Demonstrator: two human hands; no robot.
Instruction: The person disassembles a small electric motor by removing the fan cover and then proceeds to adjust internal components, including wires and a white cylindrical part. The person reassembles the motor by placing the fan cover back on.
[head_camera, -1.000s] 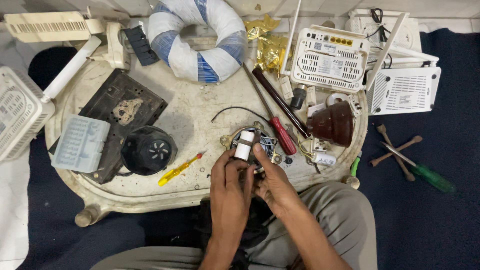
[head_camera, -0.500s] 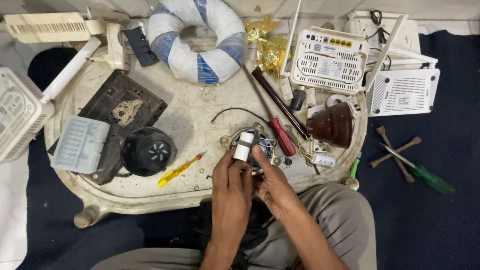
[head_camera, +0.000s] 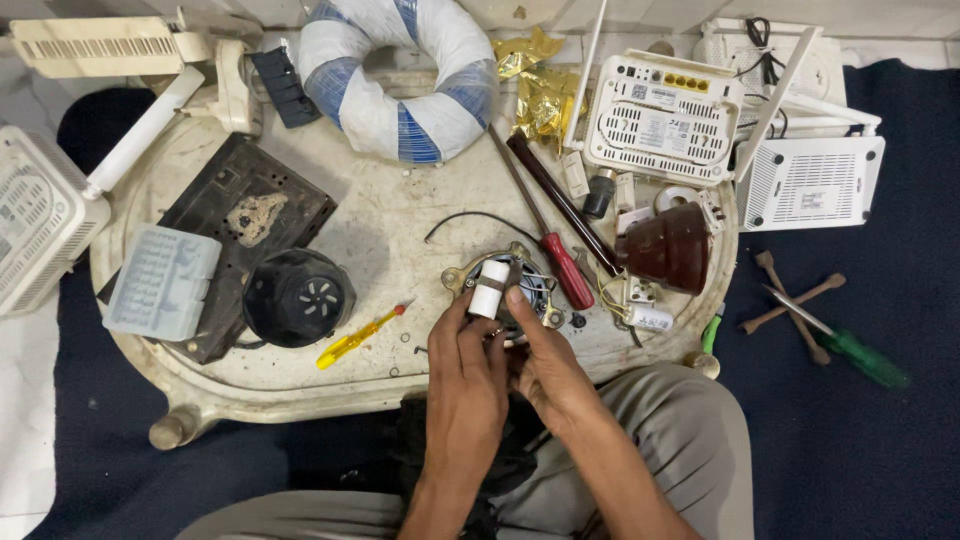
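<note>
My left hand and my right hand meet over the near edge of a low round white table. Between them they hold a small round motor part with a metal frame and coloured wires. A white cylinder stands on it, pinched between my left thumb and my right forefinger. A thin black wire curls away from the part across the table. A red-handled screwdriver lies just right of my hands.
A yellow screwdriver, a black round fan cover, a grey box and a black plate lie left. A dark brown cone-shaped cover, white routers and a blue-white tape coil sit behind. A green screwdriver lies on the blue floor.
Almost nothing moved. My fingers shifted slightly on the white cylinder and the motor part, which stay in the same place.
</note>
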